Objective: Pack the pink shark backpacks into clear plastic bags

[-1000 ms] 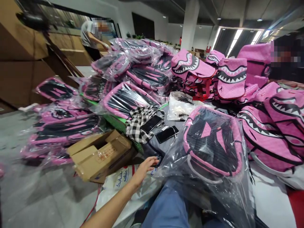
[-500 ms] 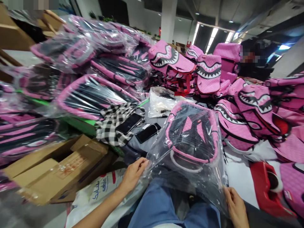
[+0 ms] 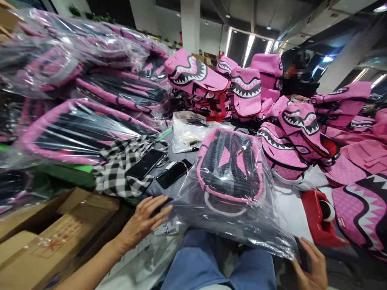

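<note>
A pink and black backpack lies inside a clear plastic bag, its light-coloured handle loop towards me. The bag's open end spreads flat over my lap. Beside its left edge is my left hand, fingers stretched out and apart, the tips at or just touching the plastic. My right hand rests by the bag's near right corner, thumb and fingers apart around the plastic edge. Neither hand shows a firm grip.
Bagged backpacks are piled at left; unbagged pink backpacks with shark mouths stand behind and to the right. Two phones lie near a checked cloth. A red tape dispenser is at right, a cardboard box at lower left. A person is behind.
Both hands have loosened from the plastic: the left fingers have spread out, the right ones have opened. The bag's near end is now wider and flatter. My view has turned right.
</note>
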Action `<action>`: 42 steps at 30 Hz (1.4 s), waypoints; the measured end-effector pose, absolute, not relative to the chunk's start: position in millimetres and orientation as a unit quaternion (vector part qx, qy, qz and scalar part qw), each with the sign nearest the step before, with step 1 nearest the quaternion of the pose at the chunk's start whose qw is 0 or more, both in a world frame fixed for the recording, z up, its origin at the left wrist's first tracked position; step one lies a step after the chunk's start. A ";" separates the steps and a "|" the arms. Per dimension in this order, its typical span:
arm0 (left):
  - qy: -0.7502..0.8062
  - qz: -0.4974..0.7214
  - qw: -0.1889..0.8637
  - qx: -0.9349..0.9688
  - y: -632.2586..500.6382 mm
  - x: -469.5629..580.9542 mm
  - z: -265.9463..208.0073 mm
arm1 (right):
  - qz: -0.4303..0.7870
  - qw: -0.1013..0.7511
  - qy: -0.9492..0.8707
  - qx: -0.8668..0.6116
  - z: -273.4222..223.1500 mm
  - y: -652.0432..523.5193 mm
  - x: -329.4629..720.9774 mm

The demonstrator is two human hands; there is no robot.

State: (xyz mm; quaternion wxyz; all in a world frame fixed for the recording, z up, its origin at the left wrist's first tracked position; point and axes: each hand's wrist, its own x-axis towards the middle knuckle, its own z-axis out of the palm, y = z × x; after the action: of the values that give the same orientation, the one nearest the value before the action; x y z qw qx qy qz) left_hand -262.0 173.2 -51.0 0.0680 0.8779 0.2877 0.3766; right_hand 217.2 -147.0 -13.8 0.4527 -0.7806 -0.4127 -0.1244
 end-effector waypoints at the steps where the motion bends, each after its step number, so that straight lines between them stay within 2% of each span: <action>1: 0.244 0.360 0.038 0.900 173.1 -265.2 -51.0 | -0.118 0.452 -0.441 -0.766 -9.2 -149.8 215.3; 3: 0.201 0.344 0.053 0.916 174.2 -267.0 -44.7 | -0.057 0.457 -0.461 -0.758 0.9 -150.5 217.0; 6: 0.243 0.353 0.168 0.888 177.8 -261.0 -26.0 | 0.032 0.488 -0.405 -0.772 8.4 -140.5 227.1; 10: 0.319 0.376 0.328 0.806 175.3 -248.7 -5.8 | 0.040 0.588 -0.321 -0.741 4.1 -113.7 232.3; 14: 0.416 0.379 0.389 0.729 173.2 -229.1 0.9 | 0.026 0.653 -0.276 -0.705 4.6 -80.4 221.4; 17: 0.474 0.423 0.361 0.683 186.5 -205.7 0.2 | 0.023 0.662 -0.220 -0.716 10.0 -54.4 210.6; 21: 0.501 0.396 0.348 0.687 209.4 -180.4 -4.5 | 0.092 0.637 -0.175 -0.745 11.4 -35.5 204.9; 24: 0.502 0.448 0.198 0.713 204.4 -168.1 1.0 | 0.104 0.600 -0.184 -0.771 8.9 -39.0 206.9; 26: 0.423 0.473 0.079 0.768 187.6 -155.1 12.6 | 0.089 0.586 -0.192 -0.782 9.2 -43.9 207.8; 28: 0.307 0.449 0.029 0.839 167.4 -135.9 27.8 | 0.070 0.584 -0.193 -0.785 11.8 -46.7 206.9; 31: 0.223 0.390 0.012 0.894 146.5 -106.6 45.8 | 0.048 0.598 -0.195 -0.776 17.3 -46.2 203.2; 37: 0.258 0.334 -0.001 0.907 142.4 -97.1 46.0 | 0.059 0.636 -0.211 -0.740 20.4 -45.0 199.6; 42: 0.273 0.301 0.068 0.911 142.8 -108.4 47.9 | 0.050 0.653 -0.213 -0.725 17.7 -44.6 199.5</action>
State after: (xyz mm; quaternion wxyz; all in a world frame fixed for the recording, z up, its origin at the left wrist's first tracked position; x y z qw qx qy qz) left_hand -108.4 142.8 47.9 0.0681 0.9111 0.2729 0.3012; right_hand 199.5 -44.6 17.7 0.6535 -0.7247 -0.2128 0.0496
